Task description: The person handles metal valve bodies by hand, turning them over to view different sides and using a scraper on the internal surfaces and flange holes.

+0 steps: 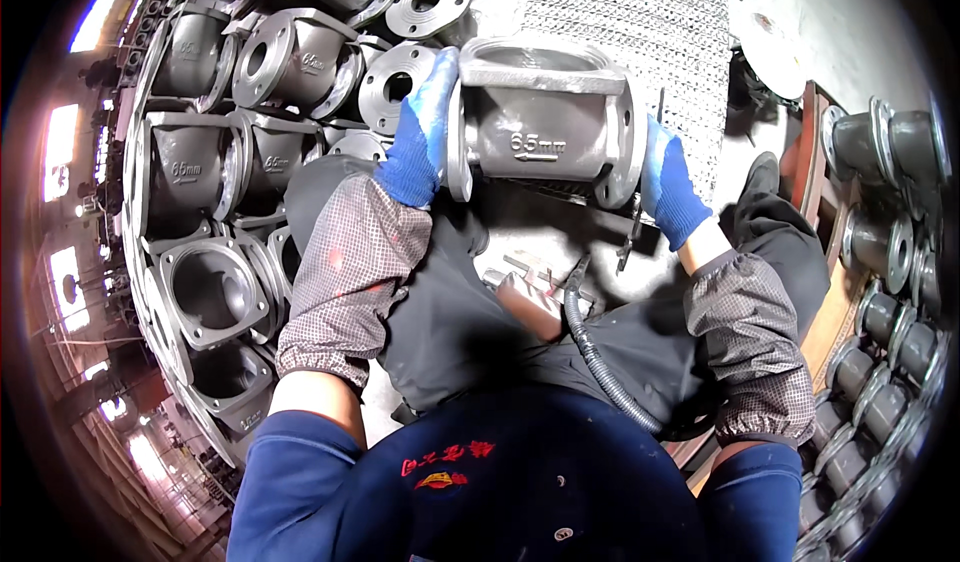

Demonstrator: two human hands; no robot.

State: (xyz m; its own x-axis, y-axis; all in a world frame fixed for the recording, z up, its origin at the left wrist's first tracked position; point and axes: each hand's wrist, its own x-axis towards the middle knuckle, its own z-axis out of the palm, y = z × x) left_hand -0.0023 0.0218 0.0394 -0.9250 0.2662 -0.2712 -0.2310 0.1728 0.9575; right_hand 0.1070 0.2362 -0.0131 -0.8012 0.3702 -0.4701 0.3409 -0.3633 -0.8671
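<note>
A grey cast valve body (pixel 545 127) with round end flanges and an open square-flanged top is held up in front of me. Raised markings and an arrow stand out on its side. My left hand (pixel 425 127), in a blue glove, is closed on the left flange, with the fingers along its outer face. My right hand (pixel 672 177), gloved alike, presses at the right flange; its fingertips are partly hidden behind the flange. A narrow dark bar (pixel 630 234) hangs beside the right hand; I cannot tell whether the hand touches it.
Many similar valve bodies (pixel 185 167) are stacked along my left. More flanged castings (pixel 880 247) fill the right side, by a wooden board (pixel 835 297). A textured metal surface (pixel 625 32) lies ahead. A ribbed dark hose (pixel 600 362) crosses my lap near a small block (pixel 530 307).
</note>
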